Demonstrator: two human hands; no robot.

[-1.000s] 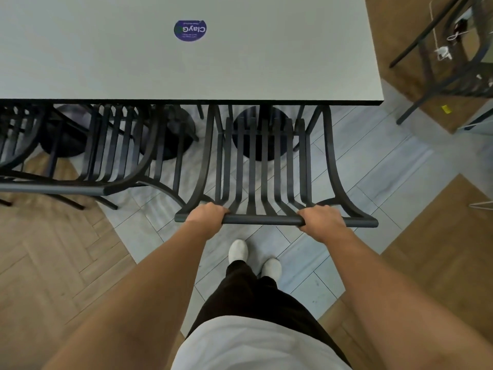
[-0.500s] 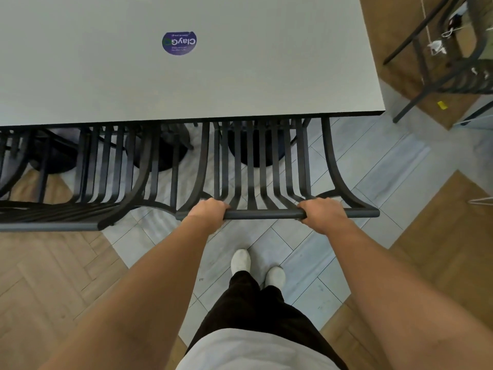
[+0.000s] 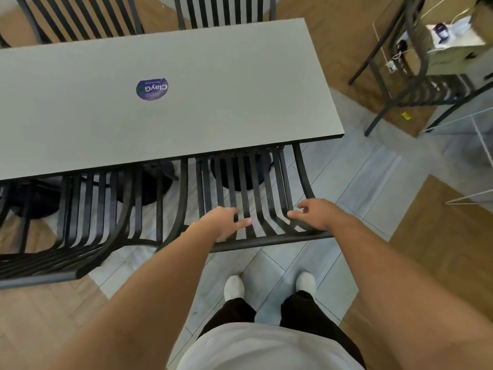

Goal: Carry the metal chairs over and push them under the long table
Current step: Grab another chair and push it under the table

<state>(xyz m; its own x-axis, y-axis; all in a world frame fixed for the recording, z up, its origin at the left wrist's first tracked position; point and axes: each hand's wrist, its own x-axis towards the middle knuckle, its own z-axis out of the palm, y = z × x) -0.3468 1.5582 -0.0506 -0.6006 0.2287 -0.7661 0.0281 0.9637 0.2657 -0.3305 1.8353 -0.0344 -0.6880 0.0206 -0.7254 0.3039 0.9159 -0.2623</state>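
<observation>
A black slatted metal chair stands with its seat under the right end of the long grey table; only its backrest sticks out toward me. My left hand hovers over the backrest slats with fingers spread, holding nothing. My right hand is just above the right end of the top rail, fingers apart, off the rail. A second black chair sits tucked under the table to the left. Two more chair backs show at the table's far side.
A purple round sticker lies on the tabletop. Another black chair carrying a cardboard box and cables stands at the upper right. A white wire frame is at the right edge. My feet are on grey tiles behind the chair.
Both hands have let go of the chair's top rail and opened. The chair sits deeper under the table, and my view has pulled back and up.
</observation>
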